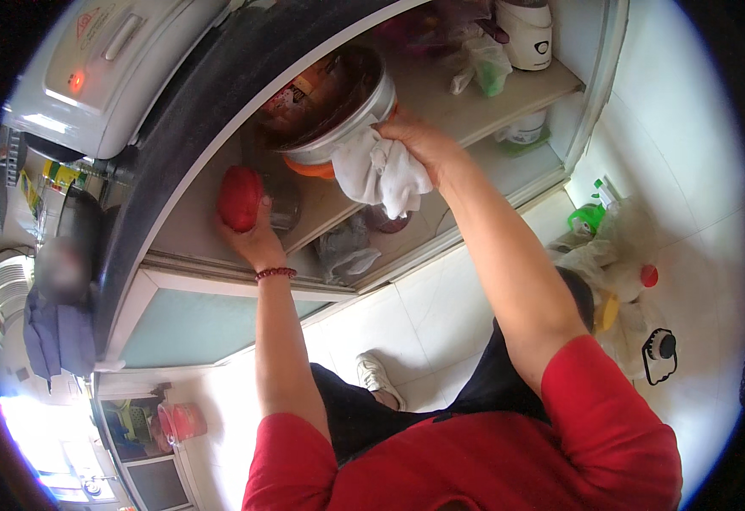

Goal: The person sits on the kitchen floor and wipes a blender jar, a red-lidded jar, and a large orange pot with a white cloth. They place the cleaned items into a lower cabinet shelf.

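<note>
My left hand (254,239) is curled around a round red lid or cap (239,198) inside the open cabinet. A clear glass or plastic jar (284,203) sits right beside it; whether the two are joined, I cannot tell. My right hand (420,144) grips a crumpled white cloth (382,169) at the near rim of a silver metal pot (347,131). An orange band shows under the pot, and packages with printed wrapping (302,92) lie inside it. The pot is on the upper cabinet shelf (462,115).
A white appliance (532,38) and a plastic bag (484,64) share the shelf. More bags (350,246) lie below. A dark counter edge (174,108) overhangs at left. Bottles and bags (621,255) stand on the floor at right. Another person (59,306) is at far left.
</note>
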### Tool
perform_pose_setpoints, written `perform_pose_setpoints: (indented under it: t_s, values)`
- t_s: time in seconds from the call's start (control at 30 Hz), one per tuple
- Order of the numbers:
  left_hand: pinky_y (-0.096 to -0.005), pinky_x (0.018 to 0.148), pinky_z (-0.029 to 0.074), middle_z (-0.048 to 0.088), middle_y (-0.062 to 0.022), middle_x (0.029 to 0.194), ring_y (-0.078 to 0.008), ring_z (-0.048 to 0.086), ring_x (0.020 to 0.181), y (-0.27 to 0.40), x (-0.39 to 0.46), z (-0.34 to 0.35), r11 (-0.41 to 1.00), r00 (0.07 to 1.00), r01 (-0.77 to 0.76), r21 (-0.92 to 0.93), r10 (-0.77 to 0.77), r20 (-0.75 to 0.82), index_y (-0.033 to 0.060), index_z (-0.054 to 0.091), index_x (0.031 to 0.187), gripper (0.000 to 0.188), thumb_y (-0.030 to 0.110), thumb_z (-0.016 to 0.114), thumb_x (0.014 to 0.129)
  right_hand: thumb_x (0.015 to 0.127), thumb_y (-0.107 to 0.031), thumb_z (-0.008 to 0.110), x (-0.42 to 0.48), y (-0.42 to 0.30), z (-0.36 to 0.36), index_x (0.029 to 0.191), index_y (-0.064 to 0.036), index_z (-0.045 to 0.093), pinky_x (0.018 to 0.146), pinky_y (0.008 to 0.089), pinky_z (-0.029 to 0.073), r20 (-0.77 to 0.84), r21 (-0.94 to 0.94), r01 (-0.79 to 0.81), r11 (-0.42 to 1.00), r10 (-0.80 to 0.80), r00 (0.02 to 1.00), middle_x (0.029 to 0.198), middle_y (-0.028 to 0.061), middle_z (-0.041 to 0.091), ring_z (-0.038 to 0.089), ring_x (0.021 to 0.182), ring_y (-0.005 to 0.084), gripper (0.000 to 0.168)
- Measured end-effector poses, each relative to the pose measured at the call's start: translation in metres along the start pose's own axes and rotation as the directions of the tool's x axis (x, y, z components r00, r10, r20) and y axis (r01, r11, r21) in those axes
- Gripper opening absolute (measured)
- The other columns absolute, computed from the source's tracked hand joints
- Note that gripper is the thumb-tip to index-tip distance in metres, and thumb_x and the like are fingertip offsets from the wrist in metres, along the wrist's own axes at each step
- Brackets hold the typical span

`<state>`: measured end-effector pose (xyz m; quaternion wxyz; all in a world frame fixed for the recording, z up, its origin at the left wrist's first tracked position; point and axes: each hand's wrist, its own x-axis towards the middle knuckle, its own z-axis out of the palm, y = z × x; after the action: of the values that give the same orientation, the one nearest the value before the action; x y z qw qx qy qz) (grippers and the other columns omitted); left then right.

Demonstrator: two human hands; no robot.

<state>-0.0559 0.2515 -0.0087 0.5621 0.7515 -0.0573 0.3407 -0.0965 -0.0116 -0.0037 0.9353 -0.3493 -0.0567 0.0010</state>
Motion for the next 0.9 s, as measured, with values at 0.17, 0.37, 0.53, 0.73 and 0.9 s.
perform_pose_setpoints:
  t_s: [0.17,0.37,0.53,0.73,0.9]
  values:
    - [-0.034,0.097,0.035,0.041,-0.0143,0.125,-0.0248,0.043,0.112,0.005,-0.025,-0.022,0.998,0.999,-0.04,0.042,0.039,0.019,0.0015,0.033,0.13,0.081,0.012,0.078,0.065,0.074,0.0,0.06,0.006,0.001,0.011,0.121,-0.003,0.041,0.073,0.0322,0.052,0.037,0.035,-0.023,0.999,0.021,0.999,0.101,0.0127,0.059,0.061,0.084,0.0201,0.05]
    - [-0.0352,0.097,0.035,0.04,-0.0134,0.127,-0.0254,0.041,0.115,0.02,-0.055,-0.033,0.996,0.993,-0.081,0.028,0.079,0.09,0.0037,0.032,0.132,0.087,0.01,0.081,0.06,0.074,0.002,0.059,0.01,0.005,0.021,0.12,-0.002,0.042,0.071,0.0342,0.053,-0.007,0.066,0.003,0.998,-0.002,1.0,0.097,0.0136,0.06,0.062,0.081,0.0214,0.049]
    - [-0.0369,0.096,0.035,0.038,-0.0133,0.128,-0.0264,0.04,0.116,0.033,-0.075,-0.046,0.994,0.984,-0.106,-0.021,0.108,0.145,0.0053,0.03,0.133,0.089,0.012,0.081,0.06,0.074,0.003,0.06,0.021,0.017,0.024,0.121,-0.002,0.041,0.07,0.0346,0.054,-0.062,0.123,-0.015,0.992,0.023,0.998,0.097,0.015,0.059,0.062,0.081,0.0229,0.051]
    - [-0.0382,0.098,0.033,0.034,-0.0129,0.13,-0.0268,0.034,0.12,0.035,-0.096,-0.072,0.996,0.978,-0.085,0.006,0.082,0.192,0.0056,0.025,0.135,0.097,0.024,0.082,0.059,0.073,0.003,0.062,0.03,0.036,0.043,0.118,-0.001,0.044,0.07,0.0338,0.053,-0.061,0.08,-0.014,0.997,0.019,0.998,0.094,0.0147,0.06,0.062,0.08,0.0228,0.049]
    - [-0.039,0.098,0.033,0.032,-0.0134,0.131,-0.0274,0.034,0.121,0.025,-0.11,-0.09,0.999,0.972,-0.026,-0.019,0.03,0.232,0.0055,0.024,0.135,0.1,0.025,0.083,0.058,0.069,0.002,0.064,0.045,0.069,0.062,0.114,0.004,0.046,0.065,0.0339,0.053,-0.04,0.133,0.005,0.991,0.001,0.999,0.093,0.0168,0.06,0.062,0.077,0.0242,0.048]
